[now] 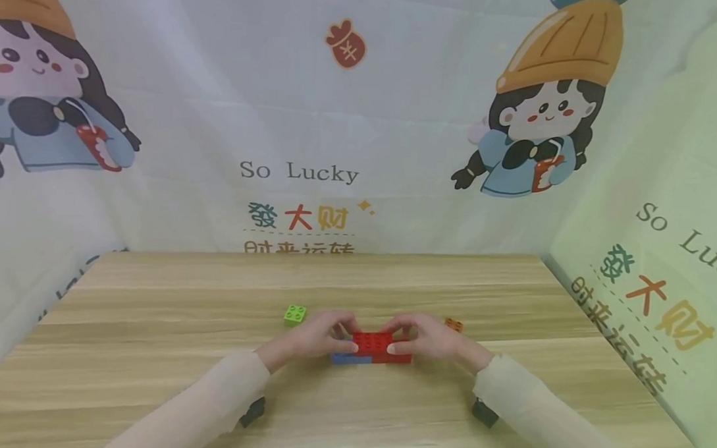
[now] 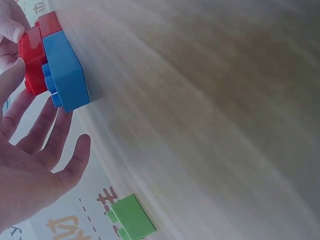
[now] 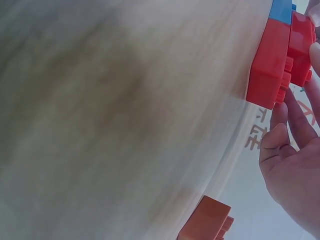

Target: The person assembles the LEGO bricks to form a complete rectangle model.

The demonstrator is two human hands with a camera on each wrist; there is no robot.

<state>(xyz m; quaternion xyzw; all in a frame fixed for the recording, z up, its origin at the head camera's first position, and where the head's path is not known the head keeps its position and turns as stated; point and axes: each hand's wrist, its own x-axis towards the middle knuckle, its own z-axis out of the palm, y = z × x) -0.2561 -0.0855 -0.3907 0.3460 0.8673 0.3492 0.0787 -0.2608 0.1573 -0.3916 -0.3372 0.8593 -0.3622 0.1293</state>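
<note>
A red toy brick (image 1: 373, 341) with studs on top sits across a blue brick (image 2: 66, 72) and a second red brick (image 3: 270, 65), which stand end to end on the table. My left hand (image 1: 318, 333) pinches the upper red brick at its left end, thumb at the near side and fingers at the far side. At the other end my right hand (image 1: 430, 336) grips the same brick in a like way. In both wrist views some studs of the lower bricks show beyond the upper one. Whether the upper brick is pressed fully down I cannot tell.
On the wooden table (image 1: 153, 322), a small green brick (image 1: 295, 315) lies beyond my left hand. A small orange-brown brick (image 1: 454, 325) lies beyond my right wrist. A printed cloth (image 1: 220, 114) hangs behind the table and along its sides.
</note>
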